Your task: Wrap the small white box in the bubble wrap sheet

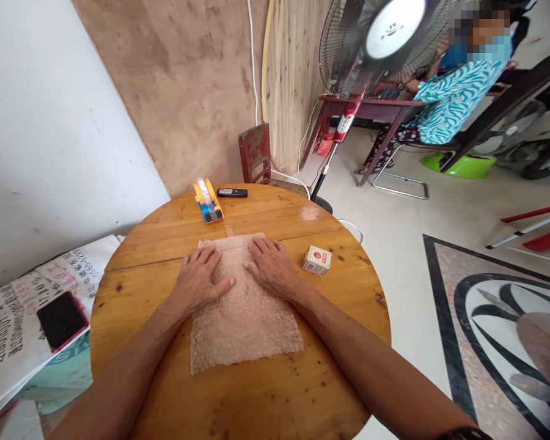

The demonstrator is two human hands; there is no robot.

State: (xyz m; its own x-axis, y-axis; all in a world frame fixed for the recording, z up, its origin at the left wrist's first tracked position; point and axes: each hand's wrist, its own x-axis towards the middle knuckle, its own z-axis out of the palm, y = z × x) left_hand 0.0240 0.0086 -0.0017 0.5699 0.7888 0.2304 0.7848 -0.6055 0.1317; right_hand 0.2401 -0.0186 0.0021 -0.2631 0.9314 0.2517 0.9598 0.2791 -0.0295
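A sheet of bubble wrap lies flat on the round wooden table. My left hand rests open on its upper left part, thumb pointing inward. On the upper right part my right hand lies flat, fingers stretched toward the far edge. Neither hand grips anything. To the right of my right hand stands a small printed box. Beyond the sheet's far edge are an orange and blue tape dispenser and a black remote control.
At left, a phone lies on printed white sacks. A standing fan and a small wooden chair are behind the table. Farther right, a person in a patterned blue top sits at a dark table.
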